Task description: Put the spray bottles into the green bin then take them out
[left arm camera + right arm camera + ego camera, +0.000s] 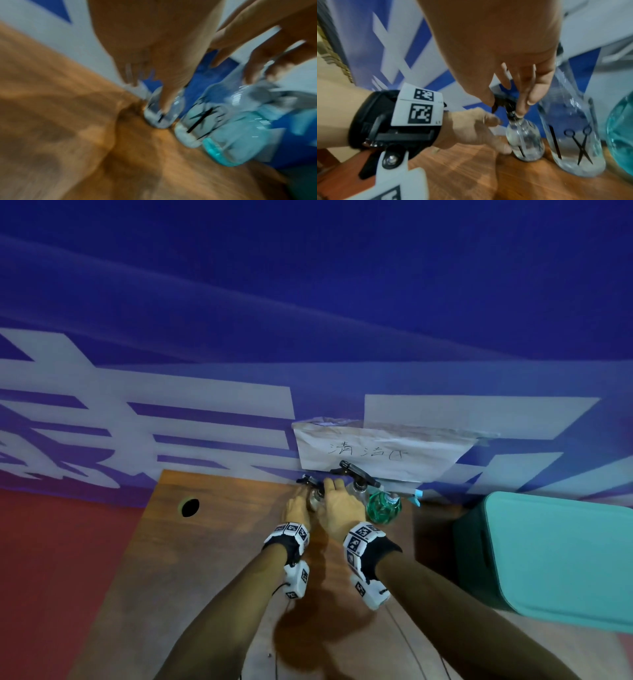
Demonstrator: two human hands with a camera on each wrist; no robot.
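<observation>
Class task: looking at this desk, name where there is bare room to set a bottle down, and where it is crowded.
Free: the wooden desk between the round hole and the left hand. Crowded: the back edge, where small clear bottle, tall clear bottle and green bottle stand close together.

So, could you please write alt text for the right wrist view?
Both hands meet at a small clear spray bottle standing on a wooden table; right fingers touch its neck, the left hand its side. A taller clear bottle stands beside it.

Both hands (297, 508) (342, 505) forward (fingers extended)
</observation>
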